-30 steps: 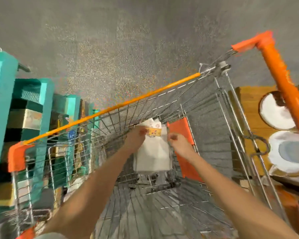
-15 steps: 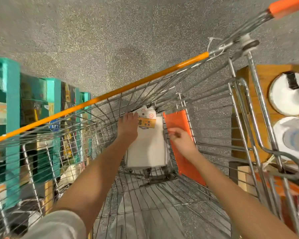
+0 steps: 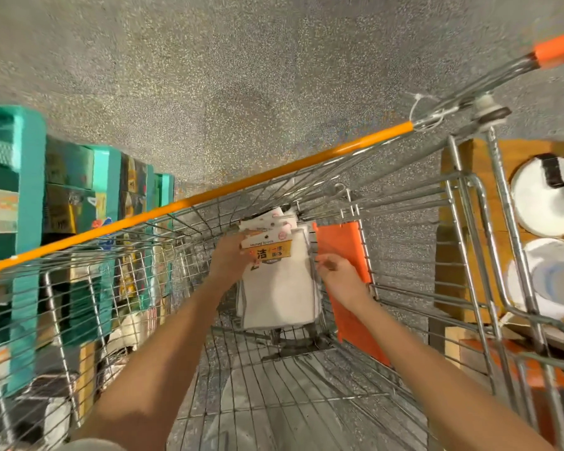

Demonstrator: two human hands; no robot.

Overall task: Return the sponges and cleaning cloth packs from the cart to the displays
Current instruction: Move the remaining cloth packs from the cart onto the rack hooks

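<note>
A stack of white cleaning cloth packs [image 3: 279, 294] with yellow header cards leans against the far end of the wire cart [image 3: 306, 379]. My left hand [image 3: 230, 260] grips the front pack at its left top edge, by the yellow label. My right hand [image 3: 337, 276] is at the stack's right edge, fingers curled against the side of the packs; whether it holds them is hard to tell. Behind the front pack, more header cards [image 3: 269, 222] stick up.
An orange flap [image 3: 342, 252] hangs inside the cart at the right. Teal display shelves [image 3: 30, 190] with packaged goods stand on the left. A wooden display [image 3: 463, 222] with white round items stands on the right. Speckled grey floor lies beyond the cart's orange rail [image 3: 274, 175].
The camera has dipped closer into the cart. My left hand has shifted from the top of the label to the pack's left edge and lifted the front pack a little.
</note>
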